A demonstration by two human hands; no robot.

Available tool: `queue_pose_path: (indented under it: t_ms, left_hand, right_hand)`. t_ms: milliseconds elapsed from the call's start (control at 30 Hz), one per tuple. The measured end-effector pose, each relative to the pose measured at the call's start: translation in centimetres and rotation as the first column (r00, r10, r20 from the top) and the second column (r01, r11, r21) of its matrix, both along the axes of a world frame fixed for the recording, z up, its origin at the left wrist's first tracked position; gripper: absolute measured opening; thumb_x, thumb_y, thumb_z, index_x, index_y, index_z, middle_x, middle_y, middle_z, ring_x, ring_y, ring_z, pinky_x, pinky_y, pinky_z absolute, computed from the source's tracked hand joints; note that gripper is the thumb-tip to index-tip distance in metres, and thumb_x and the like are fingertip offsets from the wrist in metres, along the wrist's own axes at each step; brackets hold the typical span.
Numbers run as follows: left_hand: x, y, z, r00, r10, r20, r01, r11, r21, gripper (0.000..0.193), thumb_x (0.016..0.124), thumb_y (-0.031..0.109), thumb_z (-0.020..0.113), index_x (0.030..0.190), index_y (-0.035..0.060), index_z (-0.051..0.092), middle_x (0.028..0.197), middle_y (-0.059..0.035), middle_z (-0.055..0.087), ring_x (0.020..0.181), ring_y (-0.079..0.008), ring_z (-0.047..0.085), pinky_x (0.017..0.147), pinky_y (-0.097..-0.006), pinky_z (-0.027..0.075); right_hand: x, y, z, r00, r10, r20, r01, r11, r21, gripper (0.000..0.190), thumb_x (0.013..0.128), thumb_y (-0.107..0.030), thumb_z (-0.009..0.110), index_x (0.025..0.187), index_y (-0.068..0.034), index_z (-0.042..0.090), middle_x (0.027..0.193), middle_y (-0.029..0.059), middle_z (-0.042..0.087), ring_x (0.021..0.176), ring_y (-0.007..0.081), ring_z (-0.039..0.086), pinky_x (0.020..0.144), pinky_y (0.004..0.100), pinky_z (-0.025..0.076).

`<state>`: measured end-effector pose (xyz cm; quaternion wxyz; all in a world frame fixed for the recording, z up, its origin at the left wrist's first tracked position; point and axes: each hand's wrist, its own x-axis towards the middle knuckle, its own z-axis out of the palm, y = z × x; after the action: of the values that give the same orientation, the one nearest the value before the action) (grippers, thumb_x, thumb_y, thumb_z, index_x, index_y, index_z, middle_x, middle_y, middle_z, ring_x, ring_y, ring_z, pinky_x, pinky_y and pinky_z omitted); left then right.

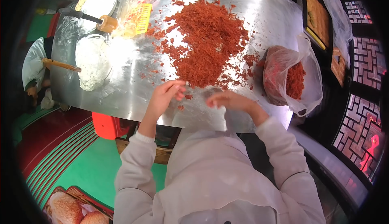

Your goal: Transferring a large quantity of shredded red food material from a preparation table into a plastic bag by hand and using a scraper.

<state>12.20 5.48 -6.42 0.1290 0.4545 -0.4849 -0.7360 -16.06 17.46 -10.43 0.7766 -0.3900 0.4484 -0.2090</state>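
A large loose heap of reddish-brown shredded food (209, 32), possibly meat floss, lies on a stainless steel table (127, 102). At its near edge hovers my left hand (167, 95), fingers loosely curled and nothing visible in them. My right hand (231, 101), blurred, is just right of it above the table's near part, fingers bent inward. Whether it pinches anything is unclear. Small scraps (188, 97) lie between the hands. To the right stands a clear plastic bag (310, 87) with its mouth open, holding more of the same shreds (294, 81).
On the left are a white dough-like mass (92, 63), a wooden stick (62, 64), a wooden-headed roller (107, 23), a white bowl (101, 5) and a yellow slotted plastic piece (143, 19). Another person's hand (32, 92) shows at far left. Trays (317, 17) stand right; a red stool (108, 125) sits below.
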Motion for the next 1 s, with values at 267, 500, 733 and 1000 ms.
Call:
queue_pose_path:
  t_ms: [267,500,733,1000]
  left_hand:
    - [8.2,3.9,-5.6,0.845,0.460,0.273,-0.165,0.710,-0.684,0.041,0.101,0.017,0.051,0.138,-0.0013,0.052,0.150,-0.0210,0.043,0.141,-0.0330,0.038,0.117,-0.0430,0.028]
    - [4.8,-2.3,-9.9,0.723,0.547,0.421,0.087,0.533,-0.842,0.062,0.101,0.023,0.047,0.153,-0.0032,0.027,0.160,-0.0235,0.026,0.150,-0.0367,0.020,0.123,-0.0475,0.011]
    - [-7.1,-3.8,-6.4,0.992,0.004,0.126,0.084,0.728,-0.680,0.061,0.097,0.018,0.055,0.151,-0.0028,0.034,0.157,-0.0223,0.033,0.147,-0.0363,0.030,0.122,-0.0450,0.020]
    - [-1.8,-12.3,-6.6,0.873,0.441,0.208,-0.036,0.484,-0.875,0.045,0.094,0.004,0.060,0.138,0.0026,0.052,0.134,-0.0174,0.054,0.120,-0.0308,0.054,0.102,-0.0402,0.046]
  right_hand:
    - [4.8,3.5,-3.9,0.999,0.017,0.049,-0.031,0.950,0.311,0.024,0.100,-0.018,0.061,0.120,-0.008,0.068,0.110,0.0046,0.072,0.108,0.0129,0.063,0.096,0.0311,0.051]
    - [3.0,1.5,0.5,0.482,-0.805,-0.345,0.511,0.578,-0.636,0.027,0.098,-0.012,0.059,0.123,-0.005,0.064,0.125,0.0117,0.063,0.113,0.0248,0.059,0.102,0.0349,0.044]
    - [0.0,5.6,-4.2,0.120,-0.794,-0.596,0.405,0.587,-0.700,0.064,0.097,-0.012,0.056,0.154,-0.001,0.028,0.157,0.0205,0.034,0.145,0.0335,0.033,0.118,0.0395,0.028]
    - [-1.3,-2.7,-0.1,0.326,-0.846,-0.421,0.328,0.519,-0.789,0.041,0.098,-0.019,0.057,0.136,-0.003,0.052,0.143,0.0193,0.051,0.135,0.0354,0.047,0.114,0.0415,0.034]
